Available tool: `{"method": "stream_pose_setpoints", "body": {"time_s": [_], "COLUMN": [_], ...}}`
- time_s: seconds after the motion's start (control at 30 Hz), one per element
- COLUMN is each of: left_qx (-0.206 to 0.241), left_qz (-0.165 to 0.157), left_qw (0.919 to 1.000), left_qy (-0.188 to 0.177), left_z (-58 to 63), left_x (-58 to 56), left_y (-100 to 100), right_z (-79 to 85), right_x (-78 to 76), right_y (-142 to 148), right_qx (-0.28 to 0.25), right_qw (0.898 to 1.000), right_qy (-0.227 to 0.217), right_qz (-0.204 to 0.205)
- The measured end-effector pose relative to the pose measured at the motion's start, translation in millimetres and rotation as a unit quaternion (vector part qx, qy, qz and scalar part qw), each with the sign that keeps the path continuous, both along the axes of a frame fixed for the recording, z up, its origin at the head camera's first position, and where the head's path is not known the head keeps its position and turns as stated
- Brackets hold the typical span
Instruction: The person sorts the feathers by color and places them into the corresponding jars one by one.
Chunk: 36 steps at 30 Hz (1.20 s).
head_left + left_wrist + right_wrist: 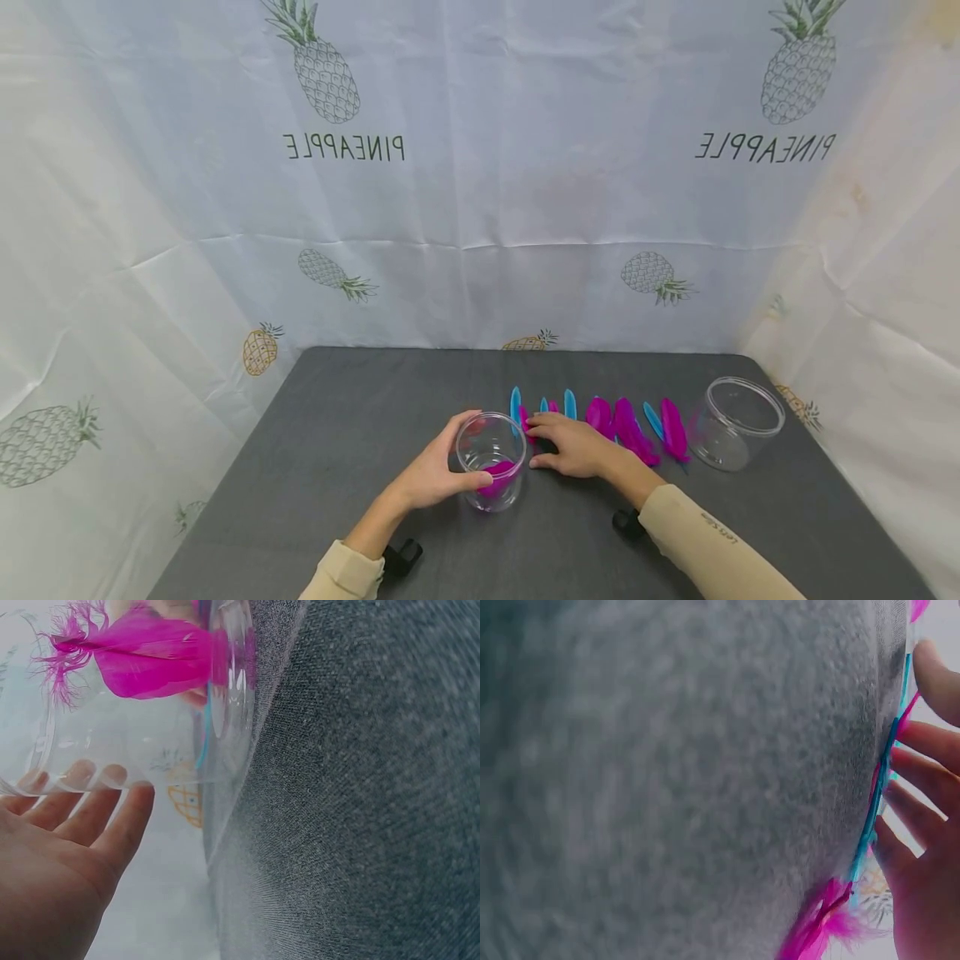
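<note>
the left hand [431,475] is wrapped around the side of a clear jar [491,414], its thumb across the near wall and its fingers curved against the far side, so it grips the jar upright on the dark grey table [360,408]. inside that jar stands a magenta feather [497,481], its frayed end toward the mouth; the thumb tip comes just beside it with the clear wall between, and the left fingertips [131,802] press the outside, apart from the feather. the right hand [573,447] is just right of the jar, palm down, its fingers loosely extended and the thumb well away from them. a small magenta feather piece [527,421] shows at its fingertips, though whether they touch it i cannot tell, and a blue feather [515,404] lies just beyond, between fingers and jar. the row of feathers [630,429] runs on to the right, beyond the right hand's knuckles, toward a second jar [716,446] near the table's right edge. a pineapple-print curtain [525,192] hangs behind.
</note>
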<state>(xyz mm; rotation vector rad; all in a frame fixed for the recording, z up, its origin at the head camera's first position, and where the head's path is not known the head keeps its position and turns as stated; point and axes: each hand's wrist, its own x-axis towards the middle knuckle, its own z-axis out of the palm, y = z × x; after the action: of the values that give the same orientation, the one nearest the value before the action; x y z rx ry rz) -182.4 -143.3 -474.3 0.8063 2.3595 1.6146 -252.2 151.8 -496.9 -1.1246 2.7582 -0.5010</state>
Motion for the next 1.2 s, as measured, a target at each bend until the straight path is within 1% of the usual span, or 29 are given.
{"method": "stream_pose_setpoints", "body": {"time_s": [0.13, 0.3, 0.5, 0.57, 0.7, 0.8, 0.93, 1.03, 1.2], "left_qx": [0.0, 0.0, -0.002, 0.002, 0.01, 0.01, 0.007, 0.008, 0.007], "left_qz": [0.002, 0.004, 0.005, 0.005, 0.003, 0.004, 0.002, -0.001, -0.002], "left_qw": [1.0, 1.0, 1.0, 1.0, 0.9999, 0.9998, 0.9998, 0.9999, 0.9999], "left_qy": [0.0, -0.002, -0.002, 0.001, 0.011, 0.018, 0.017, 0.015, 0.01], "left_z": [0.5, 0.7, -0.3, -0.2, -0.5, -0.3, 0.2, 0.1, -0.1], "left_x": [-0.2, -0.3, -0.2, -0.1, -0.8, -1.4, -1.4, -1.4, -1.0], "left_y": [0.2, 0.6, 0.6, 0.9, 1.1, 1.5, 2.8, 4.0, 6.3], "right_z": [-3.1, -5.1, -0.6, 1.6, 4.9, 8.7, 17.3, 26.3, 40.8], "right_x": [0.3, 1.0, 2.5, 2.9, 1.6, 0.9, 1.5, 3.4, 6.0], "right_y": [-1.8, -3.4, -4.4, -5.0, -8.4, -11.2, -13.4, -13.8, -12.2], "right_qx": [-0.02, -0.072, -0.155, -0.183, -0.239, -0.281, -0.327, -0.352, -0.381], "right_qw": [1.0, 0.997, 0.987, 0.982, 0.969, 0.957, 0.941, 0.93, 0.916], "right_qy": [0.009, 0.01, -0.009, -0.009, 0.011, 0.033, 0.049, 0.054, 0.061], "right_qz": [-0.007, -0.019, -0.042, -0.05, -0.06, -0.066, -0.079, -0.09, -0.112]}}
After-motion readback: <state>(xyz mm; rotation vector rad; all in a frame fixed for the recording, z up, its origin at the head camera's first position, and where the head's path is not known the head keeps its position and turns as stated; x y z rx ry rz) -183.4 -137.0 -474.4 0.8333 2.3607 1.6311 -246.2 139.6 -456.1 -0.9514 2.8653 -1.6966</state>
